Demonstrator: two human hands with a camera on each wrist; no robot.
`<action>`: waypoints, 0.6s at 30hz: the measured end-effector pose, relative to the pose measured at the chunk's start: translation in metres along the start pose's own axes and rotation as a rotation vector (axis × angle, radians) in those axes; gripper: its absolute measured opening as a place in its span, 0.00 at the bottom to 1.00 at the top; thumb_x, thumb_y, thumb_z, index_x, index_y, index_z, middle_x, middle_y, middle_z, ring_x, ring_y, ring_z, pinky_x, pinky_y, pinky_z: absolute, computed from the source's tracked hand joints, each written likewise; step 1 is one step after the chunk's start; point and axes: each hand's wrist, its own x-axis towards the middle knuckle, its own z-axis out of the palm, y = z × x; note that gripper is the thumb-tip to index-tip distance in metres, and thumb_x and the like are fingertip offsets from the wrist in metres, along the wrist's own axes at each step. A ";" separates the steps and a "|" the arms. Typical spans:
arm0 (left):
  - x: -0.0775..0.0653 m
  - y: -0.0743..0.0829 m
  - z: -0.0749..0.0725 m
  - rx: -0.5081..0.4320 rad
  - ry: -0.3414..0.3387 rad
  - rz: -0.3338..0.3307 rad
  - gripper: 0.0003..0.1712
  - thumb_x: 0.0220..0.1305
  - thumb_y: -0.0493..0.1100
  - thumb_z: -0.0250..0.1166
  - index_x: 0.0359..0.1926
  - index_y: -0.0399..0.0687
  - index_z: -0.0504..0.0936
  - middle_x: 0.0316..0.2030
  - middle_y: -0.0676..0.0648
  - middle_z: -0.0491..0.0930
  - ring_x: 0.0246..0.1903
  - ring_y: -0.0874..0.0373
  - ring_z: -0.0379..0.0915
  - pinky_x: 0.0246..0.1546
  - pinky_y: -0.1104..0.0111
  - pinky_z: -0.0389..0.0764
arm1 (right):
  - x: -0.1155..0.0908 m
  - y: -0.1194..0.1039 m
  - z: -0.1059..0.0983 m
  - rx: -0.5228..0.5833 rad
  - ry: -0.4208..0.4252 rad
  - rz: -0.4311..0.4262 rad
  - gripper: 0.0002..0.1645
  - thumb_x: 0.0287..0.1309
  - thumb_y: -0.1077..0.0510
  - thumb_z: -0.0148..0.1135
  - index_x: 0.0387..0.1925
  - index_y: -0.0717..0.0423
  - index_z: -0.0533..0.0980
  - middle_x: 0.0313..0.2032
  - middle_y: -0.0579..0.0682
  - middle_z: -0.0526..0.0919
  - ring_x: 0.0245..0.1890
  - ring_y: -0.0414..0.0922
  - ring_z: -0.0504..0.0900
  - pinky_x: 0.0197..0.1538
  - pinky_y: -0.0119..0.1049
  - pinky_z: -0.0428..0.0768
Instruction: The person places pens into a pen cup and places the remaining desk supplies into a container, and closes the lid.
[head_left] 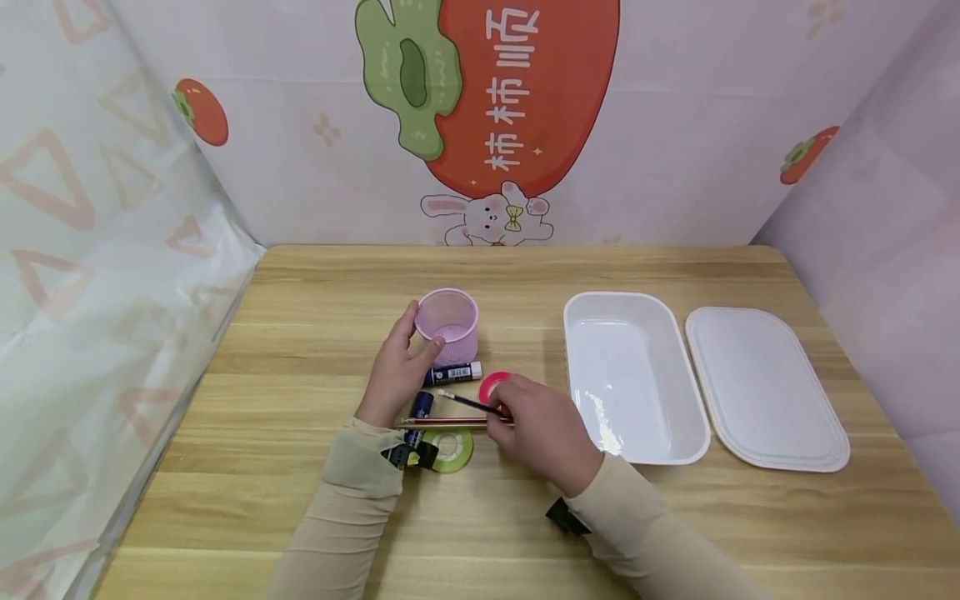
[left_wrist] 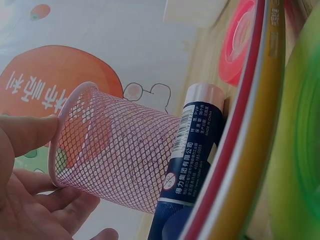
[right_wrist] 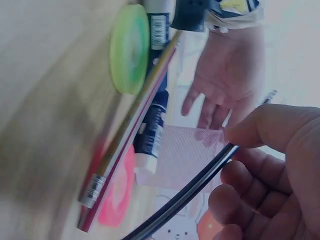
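Note:
My left hand [head_left: 397, 367] holds the rim of a pink mesh pen holder [head_left: 459, 348], thumb at the near side, fingers at the left. The pen holder stands upright with its mouth up. Between the thumb and fingers of my right hand [head_left: 543, 433] is a dark pencil [right_wrist: 197, 177], its eraser end pointing toward the pen holder. In front of the pen holder lies a dark blue glue stick [head_left: 453, 373], with a second glue stick [head_left: 422, 406] nearer me. A red-striped pencil [left_wrist: 232, 125] and a gold pencil [left_wrist: 261, 125] lie side by side below the dark one.
A pink tape roll [head_left: 489, 385] lies beside my right hand, partly covered by it. Near my left wrist is a green tape roll [head_left: 463, 454]. To the right stand a white plastic box [head_left: 626, 375] and its flat white lid [head_left: 765, 387]. A printed cloth hangs behind the table.

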 end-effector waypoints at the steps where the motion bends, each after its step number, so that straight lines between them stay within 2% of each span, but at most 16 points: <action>1: 0.000 0.000 0.000 0.002 0.001 -0.002 0.44 0.72 0.45 0.62 0.79 0.39 0.50 0.77 0.40 0.52 0.75 0.43 0.51 0.73 0.46 0.53 | 0.000 0.000 -0.001 0.006 0.028 -0.009 0.08 0.50 0.55 0.74 0.30 0.46 0.80 0.28 0.37 0.77 0.24 0.35 0.74 0.26 0.31 0.75; 11: 0.002 -0.001 0.000 -0.002 0.001 -0.009 0.43 0.72 0.45 0.62 0.79 0.41 0.50 0.77 0.41 0.52 0.75 0.44 0.51 0.74 0.47 0.52 | 0.004 0.000 -0.014 0.156 0.203 -0.046 0.04 0.54 0.58 0.71 0.30 0.50 0.81 0.28 0.41 0.79 0.25 0.35 0.78 0.26 0.27 0.77; 18: 0.001 0.001 0.000 -0.008 -0.006 -0.032 0.44 0.72 0.48 0.61 0.79 0.43 0.50 0.77 0.42 0.52 0.75 0.45 0.50 0.74 0.47 0.52 | 0.006 0.001 -0.020 0.290 0.239 0.001 0.05 0.53 0.63 0.69 0.33 0.55 0.81 0.30 0.42 0.82 0.28 0.36 0.81 0.32 0.31 0.83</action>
